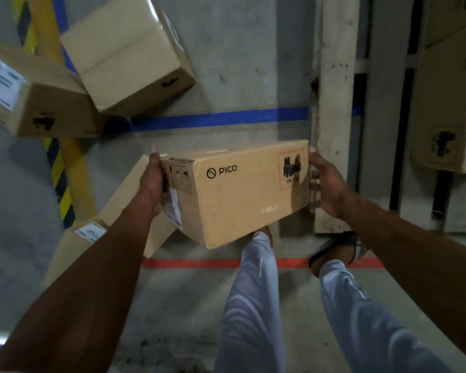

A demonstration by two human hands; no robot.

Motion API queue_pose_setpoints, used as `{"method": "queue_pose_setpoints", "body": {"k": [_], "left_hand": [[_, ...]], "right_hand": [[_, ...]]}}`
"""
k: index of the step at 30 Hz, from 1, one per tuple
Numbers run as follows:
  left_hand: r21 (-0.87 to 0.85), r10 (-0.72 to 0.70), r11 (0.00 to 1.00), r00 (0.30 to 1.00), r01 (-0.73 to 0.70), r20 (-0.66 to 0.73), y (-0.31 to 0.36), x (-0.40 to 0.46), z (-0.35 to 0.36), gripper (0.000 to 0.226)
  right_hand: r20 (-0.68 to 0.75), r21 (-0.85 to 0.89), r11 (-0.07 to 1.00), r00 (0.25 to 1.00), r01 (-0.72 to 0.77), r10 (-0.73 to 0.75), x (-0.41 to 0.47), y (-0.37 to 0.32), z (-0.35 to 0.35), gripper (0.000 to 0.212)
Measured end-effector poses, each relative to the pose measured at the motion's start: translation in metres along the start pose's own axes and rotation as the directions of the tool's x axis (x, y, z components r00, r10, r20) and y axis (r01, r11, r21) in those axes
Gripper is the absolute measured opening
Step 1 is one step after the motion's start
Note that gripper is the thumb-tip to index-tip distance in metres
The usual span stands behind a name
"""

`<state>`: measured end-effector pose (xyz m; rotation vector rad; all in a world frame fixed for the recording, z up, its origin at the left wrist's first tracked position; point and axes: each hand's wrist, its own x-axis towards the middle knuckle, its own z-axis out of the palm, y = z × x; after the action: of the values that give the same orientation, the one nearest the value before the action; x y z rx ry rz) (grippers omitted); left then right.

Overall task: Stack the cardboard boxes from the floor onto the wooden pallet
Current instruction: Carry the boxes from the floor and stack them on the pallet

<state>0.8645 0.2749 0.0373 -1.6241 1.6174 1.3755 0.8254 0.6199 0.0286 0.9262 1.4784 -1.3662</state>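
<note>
Concrete floor (240,63) w/ blue tape line (218,118); both hands' fingers (314,181) grip PICO box (248,200) ends

A blue tape line (215,118) crosses the concrete floor (240,57), and a red tape line (199,263) runs nearer. A yellow-and-black striped band (61,181) runs along the floor's left edge.
</note>
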Motion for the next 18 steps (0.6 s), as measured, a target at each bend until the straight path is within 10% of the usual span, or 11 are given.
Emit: {"method": "queue_pose_setpoints", "body": {"k": [18], "left_hand": [[-0.009,0.300,0.945,0.854,-0.328,0.425,0.006,-0.197,0.113,0.074]], "right_hand": [[-0.186,0.217,0.964,0.976,0.151,-0.112,-0.147,0.018,-0.186,0.030]]}}
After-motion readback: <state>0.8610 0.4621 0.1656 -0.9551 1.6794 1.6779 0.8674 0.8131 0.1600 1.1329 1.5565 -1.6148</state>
